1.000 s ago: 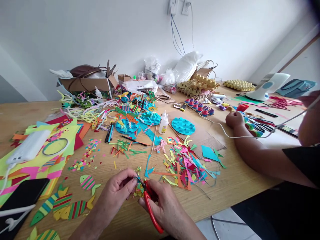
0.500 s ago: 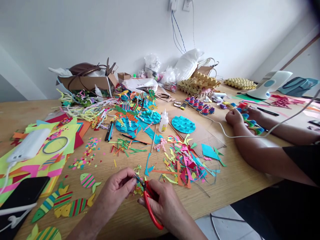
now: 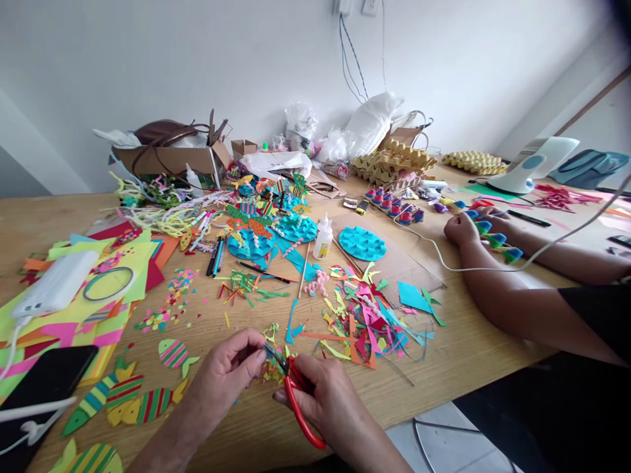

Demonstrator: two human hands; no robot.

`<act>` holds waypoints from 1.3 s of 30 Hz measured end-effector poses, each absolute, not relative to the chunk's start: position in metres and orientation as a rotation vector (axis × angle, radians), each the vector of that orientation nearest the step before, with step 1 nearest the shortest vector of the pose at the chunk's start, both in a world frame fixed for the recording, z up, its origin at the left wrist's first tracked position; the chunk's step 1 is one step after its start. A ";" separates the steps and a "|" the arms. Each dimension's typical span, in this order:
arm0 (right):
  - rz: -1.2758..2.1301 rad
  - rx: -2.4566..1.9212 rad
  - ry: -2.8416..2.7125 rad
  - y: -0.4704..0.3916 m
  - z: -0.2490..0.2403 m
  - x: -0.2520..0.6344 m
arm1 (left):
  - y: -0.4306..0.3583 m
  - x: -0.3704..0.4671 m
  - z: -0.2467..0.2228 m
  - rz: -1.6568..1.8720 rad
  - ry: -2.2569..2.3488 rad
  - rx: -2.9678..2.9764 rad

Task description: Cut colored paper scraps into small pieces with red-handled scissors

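Red-handled scissors (image 3: 302,414) are gripped in my right hand (image 3: 328,397), their dark blades pointing up and left. The blade tips reach the fingertips of my left hand (image 3: 231,368), which is pinched closed; what sits between those fingers is too small to make out. Tiny paper snippets (image 3: 273,371) lie on the wooden table just behind the scissors. To the left of my left hand rest several striped paper fish (image 3: 154,407), and one with pink and green stripes (image 3: 173,355) lies a little apart from the others.
A heap of coloured paper scraps (image 3: 365,322) spreads ahead of my right hand. Beyond stand a glue bottle (image 3: 323,240) and a blue egg-carton oval (image 3: 362,244). A phone (image 3: 49,387) lies at left. At right, a co-worker's hands (image 3: 463,230) hold a painted carton strip, a white cable (image 3: 473,269) crossing nearby.
The red handles have swung slightly down and right in my right hand. My left hand has hardly moved. The co-worker's hands have shifted a little around the carton strip.
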State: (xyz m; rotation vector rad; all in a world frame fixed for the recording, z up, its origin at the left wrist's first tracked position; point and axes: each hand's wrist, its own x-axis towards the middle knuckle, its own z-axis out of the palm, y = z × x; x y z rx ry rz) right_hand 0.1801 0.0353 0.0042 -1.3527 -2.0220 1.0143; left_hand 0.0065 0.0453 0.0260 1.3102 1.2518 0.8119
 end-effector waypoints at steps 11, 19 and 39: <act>1.008 -1.360 -2.028 0.035 -0.002 0.181 | 0.047 0.005 0.025 0.879 1.266 1.360; 1.028 -1.372 -2.023 0.035 0.002 0.180 | 0.045 0.004 0.025 0.912 1.217 1.254; 0.977 -1.342 -2.001 0.033 0.005 0.175 | 0.041 0.008 0.026 0.893 1.168 1.244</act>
